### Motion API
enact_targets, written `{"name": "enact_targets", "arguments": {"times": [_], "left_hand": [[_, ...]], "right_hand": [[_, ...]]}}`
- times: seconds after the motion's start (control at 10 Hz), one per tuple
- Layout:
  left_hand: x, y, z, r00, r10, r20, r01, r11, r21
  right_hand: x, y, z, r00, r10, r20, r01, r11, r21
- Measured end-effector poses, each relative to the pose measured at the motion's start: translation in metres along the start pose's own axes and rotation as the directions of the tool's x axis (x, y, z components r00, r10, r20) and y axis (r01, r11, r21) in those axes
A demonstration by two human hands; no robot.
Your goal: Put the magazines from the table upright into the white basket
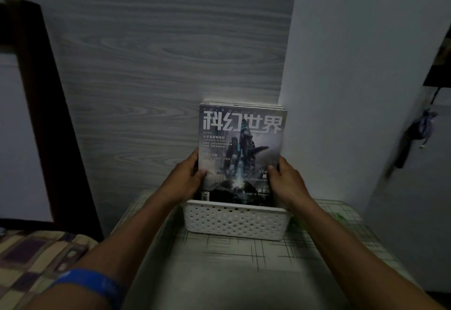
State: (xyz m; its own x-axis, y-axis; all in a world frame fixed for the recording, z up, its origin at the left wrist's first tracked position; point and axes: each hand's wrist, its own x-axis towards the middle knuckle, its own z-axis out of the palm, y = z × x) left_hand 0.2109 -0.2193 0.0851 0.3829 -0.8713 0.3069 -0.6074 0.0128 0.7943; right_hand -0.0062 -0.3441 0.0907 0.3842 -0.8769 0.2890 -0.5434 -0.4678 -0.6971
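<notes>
The magazines (241, 153) are standing upright as one stack inside the white basket (234, 222), seemingly all of them, since no others are showing around the basket in this dim view. The left hand (188, 178) and right hand (284, 180) are clasping the stack's side edges just above the basket's rim, arms reaching forward.

The single head-worn camera is looking forward and down from the person's own eye level, facing a wall (170, 48) with grey wood grain that is filling the upper half of the frame. It is sitting close to the scene: both forearms are entering from the bottom corners and reaching toward the centre, where the white basket (234, 222) is sitting on a table (219, 273). The wide lens is bending the dark frame (48, 105) at the left edge.
</notes>
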Motion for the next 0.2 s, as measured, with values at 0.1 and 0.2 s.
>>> {"name": "enact_targets", "arguments": {"times": [0.1,0.2], "left_hand": [[-0.002,0.003,0.002,1.0,0.001,-0.027,0.001,0.998,0.068],[-0.017,0.012,0.001,0.964,-0.124,-0.235,0.134,0.991,0.029]], "right_hand": [[-0.002,-0.001,0.002,0.996,-0.001,-0.092,-0.004,0.999,-0.048],[-0.013,-0.003,-0.009,0.976,0.097,-0.193,-0.076,0.99,0.117]]}}
